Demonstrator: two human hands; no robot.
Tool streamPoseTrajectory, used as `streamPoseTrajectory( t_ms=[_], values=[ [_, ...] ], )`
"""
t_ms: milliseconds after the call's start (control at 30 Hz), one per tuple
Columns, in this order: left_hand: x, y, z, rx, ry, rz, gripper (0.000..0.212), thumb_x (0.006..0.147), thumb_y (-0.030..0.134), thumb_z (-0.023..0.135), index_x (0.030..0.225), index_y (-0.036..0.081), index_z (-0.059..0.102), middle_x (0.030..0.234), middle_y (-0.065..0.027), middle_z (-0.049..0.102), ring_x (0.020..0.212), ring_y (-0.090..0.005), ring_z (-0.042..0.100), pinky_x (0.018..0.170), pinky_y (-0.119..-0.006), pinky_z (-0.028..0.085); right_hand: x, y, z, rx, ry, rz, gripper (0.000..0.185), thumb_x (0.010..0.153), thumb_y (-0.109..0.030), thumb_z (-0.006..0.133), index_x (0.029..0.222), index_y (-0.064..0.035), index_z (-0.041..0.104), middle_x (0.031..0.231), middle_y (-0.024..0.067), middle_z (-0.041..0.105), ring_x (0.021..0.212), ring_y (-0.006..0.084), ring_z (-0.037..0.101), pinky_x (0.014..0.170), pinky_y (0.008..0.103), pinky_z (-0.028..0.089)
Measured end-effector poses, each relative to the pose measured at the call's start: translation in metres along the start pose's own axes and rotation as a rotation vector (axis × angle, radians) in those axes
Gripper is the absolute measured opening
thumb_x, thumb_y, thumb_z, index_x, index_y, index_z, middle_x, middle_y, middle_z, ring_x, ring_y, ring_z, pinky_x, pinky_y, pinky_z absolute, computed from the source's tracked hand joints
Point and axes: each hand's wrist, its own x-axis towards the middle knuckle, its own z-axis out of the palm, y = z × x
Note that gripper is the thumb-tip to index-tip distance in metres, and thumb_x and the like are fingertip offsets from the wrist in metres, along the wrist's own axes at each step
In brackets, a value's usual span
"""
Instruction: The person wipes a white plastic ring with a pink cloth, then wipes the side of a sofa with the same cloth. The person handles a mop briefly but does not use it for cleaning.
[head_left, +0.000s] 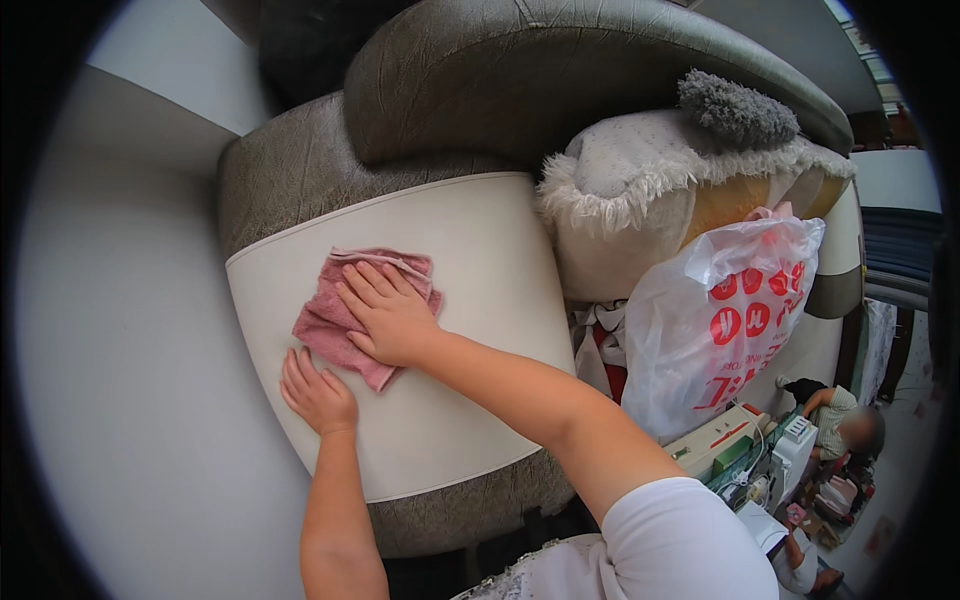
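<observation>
A folded pink terry cloth lies on the cream leather seat or armrest panel of a sofa with dark grey-brown trim. My right hand rests flat on the cloth, palm down, fingers slightly apart and pointing to the upper left. My left hand lies palm down on the cream surface, beside the cloth's lower left edge, with its fingers apart. The surface under both palms is hidden.
A white plastic bag with red print stands at the right, below a fringed cover and a grey fluffy item. The curved backrest rises behind. A cluttered glass table and two people are at the lower right.
</observation>
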Motion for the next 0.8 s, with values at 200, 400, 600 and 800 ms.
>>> streamPoseTrajectory(
  t_ms=[200, 400, 600, 800],
  values=[
    [0.004, 0.011, -0.008, 0.011, -0.051, -0.016, 0.047, 0.086, 0.018, 0.041, 0.131, 0.005, 0.042, 0.14, -0.0142, 0.039, 0.131, -0.0298, 0.034, 0.108, -0.048, 0.02, -0.123, 0.02, -0.031, -0.122, -0.04, 0.444, 0.085, 0.075, -0.053, 0.06, 0.141, -0.0067, 0.034, 0.148, 0.0183, 0.026, 0.139, 0.0324, 0.02, 0.112, 0.0486, 0.012],
    [-0.006, -0.005, 0.003, 0.049, 0.068, 0.037, 0.044, 0.091, 0.021, 0.034, 0.131, 0.005, 0.043, 0.14, -0.0129, 0.041, 0.129, -0.0295, 0.038, 0.107, -0.045, 0.025, 0.006, 0.072, -0.038, -0.05, 0.178, 0.356, 0.091, 0.072, -0.057, 0.059, 0.14, -0.003, 0.033, 0.147, 0.0206, 0.026, 0.138, 0.034, 0.02, 0.113, 0.0471, 0.011],
    [-0.004, 0.003, 0.01, 0.04, 0.072, 0.073, 0.044, 0.093, 0.022, 0.032, 0.131, 0.005, 0.043, 0.14, -0.0135, 0.04, 0.128, -0.0296, 0.038, 0.106, -0.045, 0.027, 0.039, 0.089, -0.05, -0.035, 0.273, 0.355, 0.085, 0.075, -0.053, 0.058, 0.138, -0.0006, 0.036, 0.146, 0.02, 0.029, 0.137, 0.034, 0.023, 0.113, 0.0475, 0.011],
    [-0.005, -0.009, 0.009, 0.079, 0.065, 0.05, 0.043, 0.092, 0.021, 0.034, 0.132, 0.005, 0.042, 0.14, -0.0139, 0.04, 0.128, -0.0297, 0.038, 0.106, -0.045, 0.027, -0.036, 0.049, -0.03, -0.009, 0.128, 0.259, 0.076, 0.08, -0.047, 0.057, 0.139, -0.0041, 0.037, 0.145, 0.0187, 0.031, 0.137, 0.0332, 0.024, 0.112, 0.0489, 0.014]
  ],
)
